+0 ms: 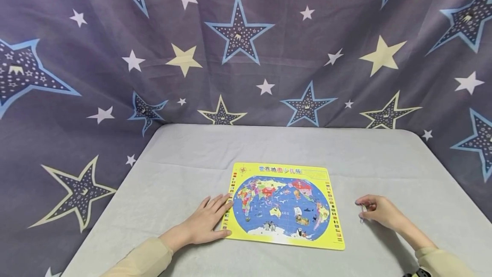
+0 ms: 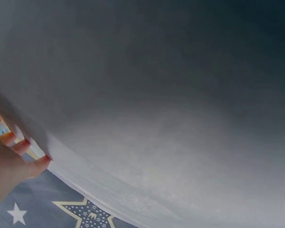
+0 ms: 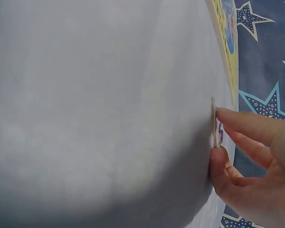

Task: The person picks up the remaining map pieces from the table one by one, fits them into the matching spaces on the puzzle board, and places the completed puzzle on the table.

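A yellow-bordered world map puzzle board (image 1: 282, 243), with a blue oval map and small flags down both sides, lies flat on the cloth-covered table. My left hand (image 1: 207, 222) rests at its left edge, fingers spread and fairly straight, fingertips on the border. To the right of the board, my right hand (image 1: 382, 213) pinches a small thin puzzle piece (image 3: 213, 126) between thumb and fingers, close over the table. The piece stands on edge in the right wrist view, and a bit of coloured print shows on one face.
Light grey cloth covers the table (image 1: 192, 148). Behind it and along the sides hangs a dark purple curtain (image 1: 276, 110) printed with stars. In the left wrist view, the grey cloth (image 2: 147, 156) fills most of the picture.
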Motion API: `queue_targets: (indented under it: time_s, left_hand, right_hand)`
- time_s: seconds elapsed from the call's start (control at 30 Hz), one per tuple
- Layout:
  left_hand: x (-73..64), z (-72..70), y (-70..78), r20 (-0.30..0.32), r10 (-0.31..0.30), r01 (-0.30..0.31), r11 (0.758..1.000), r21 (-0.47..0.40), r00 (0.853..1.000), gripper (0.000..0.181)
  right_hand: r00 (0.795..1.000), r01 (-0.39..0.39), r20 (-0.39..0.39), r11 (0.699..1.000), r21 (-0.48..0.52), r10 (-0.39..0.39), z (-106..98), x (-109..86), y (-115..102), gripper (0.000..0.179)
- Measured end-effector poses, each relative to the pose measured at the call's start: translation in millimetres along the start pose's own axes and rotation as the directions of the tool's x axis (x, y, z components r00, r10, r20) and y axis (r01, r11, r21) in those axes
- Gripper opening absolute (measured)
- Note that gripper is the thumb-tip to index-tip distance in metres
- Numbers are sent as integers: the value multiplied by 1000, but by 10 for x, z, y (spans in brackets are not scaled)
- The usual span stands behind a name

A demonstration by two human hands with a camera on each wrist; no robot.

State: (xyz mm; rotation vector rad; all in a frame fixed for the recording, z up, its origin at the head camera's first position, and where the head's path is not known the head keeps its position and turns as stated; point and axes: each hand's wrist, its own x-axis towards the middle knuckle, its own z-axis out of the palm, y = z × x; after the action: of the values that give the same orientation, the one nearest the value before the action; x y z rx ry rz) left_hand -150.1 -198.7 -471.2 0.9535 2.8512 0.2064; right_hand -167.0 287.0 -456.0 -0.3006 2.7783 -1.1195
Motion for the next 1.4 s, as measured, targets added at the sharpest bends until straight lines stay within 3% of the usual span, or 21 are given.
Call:
queue_targets:
  time_s: [0.43, 0.83, 1.13, 1.4]
  left_hand:
    - [-2, 0, 3, 8, -1, 1, 1000, -9, 1000, 78]
    - [1, -8, 6, 10, -8, 9, 1000, -8, 1000, 79]
    - [-4, -8, 7, 7, -2, 2, 1000, -7, 1000, 78]
    - [2, -6, 10, 10, -6, 6, 1000, -3, 1000, 79]
  right_hand:
    - [996, -80, 38, 997, -7, 80, -6, 20, 10, 28]
    - [997, -72, -2, 997, -29, 72, -19, 11, 44, 28]
    - [996, -86, 8, 995, 50, 86, -47, -9, 54, 28]
    - [998, -41, 61, 988, 151, 32, -163, -16, 42, 30]
